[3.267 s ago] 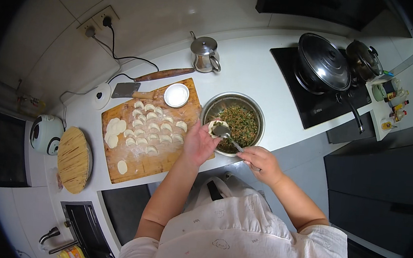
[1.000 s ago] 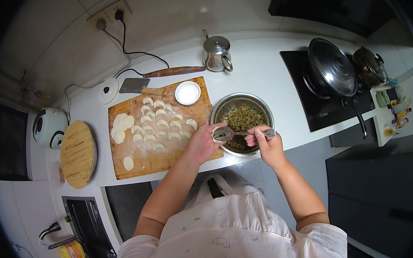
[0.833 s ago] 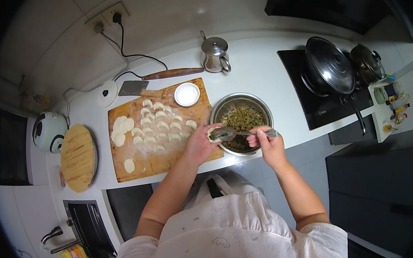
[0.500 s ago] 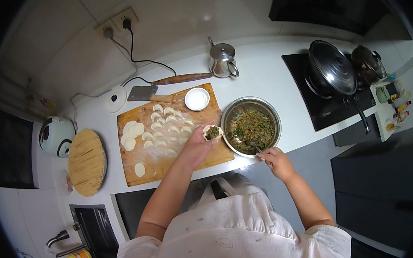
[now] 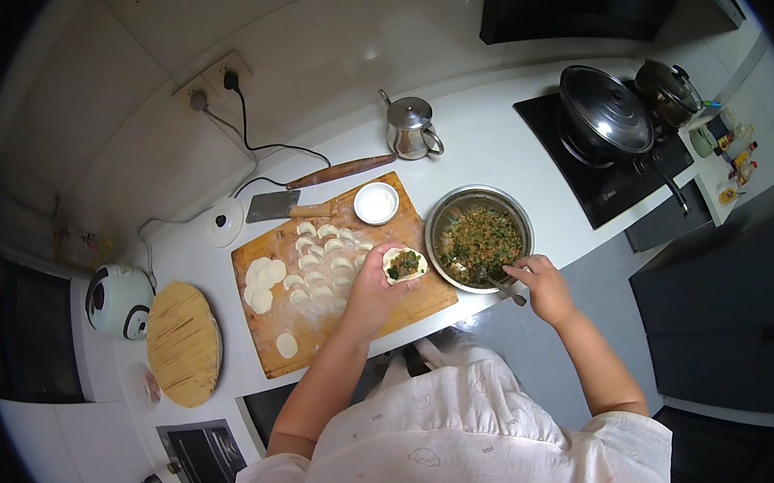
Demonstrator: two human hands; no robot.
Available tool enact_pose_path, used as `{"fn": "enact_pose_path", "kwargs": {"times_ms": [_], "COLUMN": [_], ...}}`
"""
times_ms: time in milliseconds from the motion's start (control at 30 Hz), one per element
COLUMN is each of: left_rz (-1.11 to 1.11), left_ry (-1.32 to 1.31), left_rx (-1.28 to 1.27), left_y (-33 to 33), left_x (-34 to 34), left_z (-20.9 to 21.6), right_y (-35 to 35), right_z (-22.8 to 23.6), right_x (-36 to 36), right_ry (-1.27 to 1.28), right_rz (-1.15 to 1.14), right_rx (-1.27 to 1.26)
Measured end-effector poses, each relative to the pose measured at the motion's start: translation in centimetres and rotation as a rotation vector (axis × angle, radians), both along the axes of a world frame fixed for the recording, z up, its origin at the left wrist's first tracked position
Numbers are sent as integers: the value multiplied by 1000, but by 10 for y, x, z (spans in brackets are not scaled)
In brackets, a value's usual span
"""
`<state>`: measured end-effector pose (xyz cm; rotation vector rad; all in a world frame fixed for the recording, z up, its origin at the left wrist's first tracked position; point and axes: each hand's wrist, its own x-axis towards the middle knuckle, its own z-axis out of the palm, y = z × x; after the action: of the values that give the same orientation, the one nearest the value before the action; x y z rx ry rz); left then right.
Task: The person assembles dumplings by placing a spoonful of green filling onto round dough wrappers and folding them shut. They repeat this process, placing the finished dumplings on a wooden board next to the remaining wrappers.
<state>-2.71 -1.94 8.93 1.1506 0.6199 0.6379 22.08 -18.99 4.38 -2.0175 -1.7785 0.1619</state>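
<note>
My left hand (image 5: 374,288) is closed round the edge of a round dumpling wrapper (image 5: 392,275), held up over the right part of the cutting board. A heap of green and brown filling (image 5: 404,263) lies on the wrapper. My right hand (image 5: 544,290) is at the right rim of a steel bowl (image 5: 431,236), fingers slightly apart and off the spoon. The spoon (image 5: 509,293) leans in the bowl, its handle sticking out over the near rim below my fingers. Chopped filling (image 5: 484,236) covers the bowl's bottom.
The floured cutting board (image 5: 259,336) carries rows of folded dumplings (image 5: 316,261), several flat wrappers (image 5: 263,279) and a white bowl of flour (image 5: 376,203). Behind it lie a cleaver (image 5: 272,206) and a rolling pin (image 5: 342,171). A steel pot (image 5: 409,129) and a lidded wok (image 5: 607,109) stand farther back.
My right hand has let go of the spoon, which now rests against the bowl's rim. The left hand tips the filled wrapper into fuller view. The whole view has shifted slightly.
</note>
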Motion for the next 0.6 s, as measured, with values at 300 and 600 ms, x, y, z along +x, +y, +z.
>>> {"fn": "enact_pose_path", "kwargs": {"times_ms": [300, 600], "left_rz": [-92, -80], "left_ry": [-73, -164], "left_rx": [28, 29], "left_y": [-3, -8], "left_x": [-16, -26], "left_z": [23, 22], "right_y": [70, 75], "right_z": [42, 61], "right_x": [-113, -148], "right_ry": [1167, 1554], "right_rz": [108, 17], "right_rx": [317, 431]}}
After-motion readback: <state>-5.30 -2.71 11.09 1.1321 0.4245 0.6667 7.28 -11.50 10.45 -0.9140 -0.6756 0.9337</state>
